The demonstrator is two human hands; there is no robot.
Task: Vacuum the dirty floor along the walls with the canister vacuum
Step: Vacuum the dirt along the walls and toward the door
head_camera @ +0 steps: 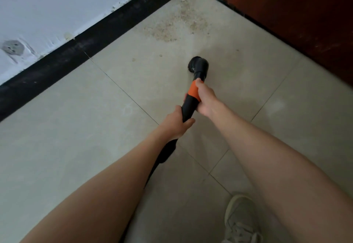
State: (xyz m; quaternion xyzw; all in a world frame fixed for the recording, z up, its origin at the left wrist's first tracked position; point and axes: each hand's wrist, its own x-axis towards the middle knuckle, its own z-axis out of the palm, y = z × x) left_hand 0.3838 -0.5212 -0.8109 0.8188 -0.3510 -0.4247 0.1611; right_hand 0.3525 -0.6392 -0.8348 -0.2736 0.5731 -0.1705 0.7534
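Both hands hold the black vacuum wand [188, 109], which has an orange collar. My right hand [205, 98] grips it at the orange collar; my left hand [176, 123] grips the black tube just behind. The round black brush nozzle [198, 65] points down at the beige tiled floor [80, 128]. A patch of sandy dirt [172, 27] lies ahead of the nozzle, toward the corner, apart from it. A few loose crumbs [133, 59] lie to the nozzle's left. The black hose runs back under my left arm; the canister is out of view.
A white wall [57, 9] with a black baseboard [76, 51] runs along the left; a wall socket [12, 49] sits low on it. A dark red-brown door or panel [296, 13] closes the right side. My shoe [241, 221] stands at the bottom right.
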